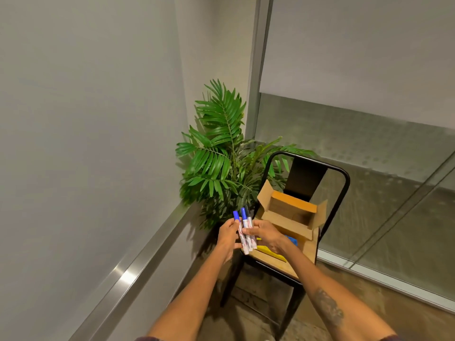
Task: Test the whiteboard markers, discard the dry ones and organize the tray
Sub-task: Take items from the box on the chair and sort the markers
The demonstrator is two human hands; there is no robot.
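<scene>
Centre of frame: green plant in corner. Below it, my left hand curled round bundle of whiteboard markers, blue caps up. Just right, my right hand pinches same bundle. Further right, open cardboard box on chair.

Office rm: frosted glass partition

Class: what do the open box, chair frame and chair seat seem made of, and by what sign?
Box: matte brown cardboard, creased flaps. Chair frame: probably metal, black painted, thin bent tube. Seat: apparently wood, pale tan, matte.
</scene>
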